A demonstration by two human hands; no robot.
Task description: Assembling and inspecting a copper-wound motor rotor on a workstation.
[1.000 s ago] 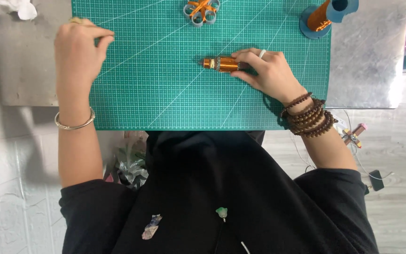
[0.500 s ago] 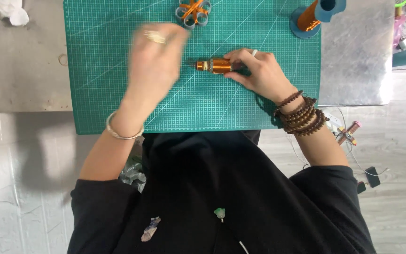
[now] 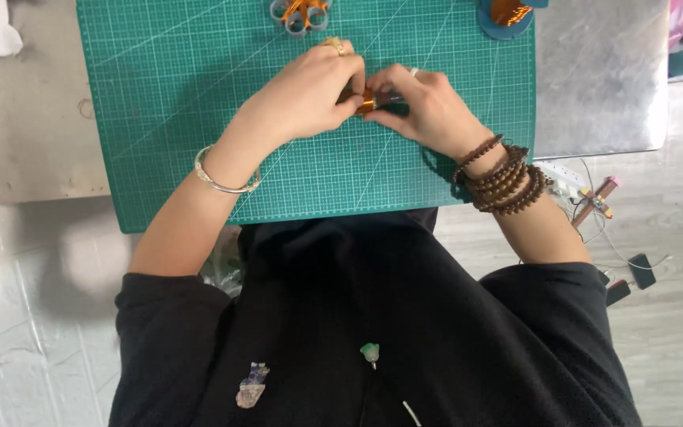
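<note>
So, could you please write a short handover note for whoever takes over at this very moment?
Left hand: fingers closed on the small copper-coloured spool.
Right hand: grips the same spool from the other side.
Both hold it just over the green cutting mat.
Orange-handled scissors lie at the mat's top edge; a blue stand with copper wire is at its top right.
Done and left: cannot tell; the hands hide the spool.

Green cutting mat (image 3: 160, 95), orange-handled scissors (image 3: 300, 12)
</note>
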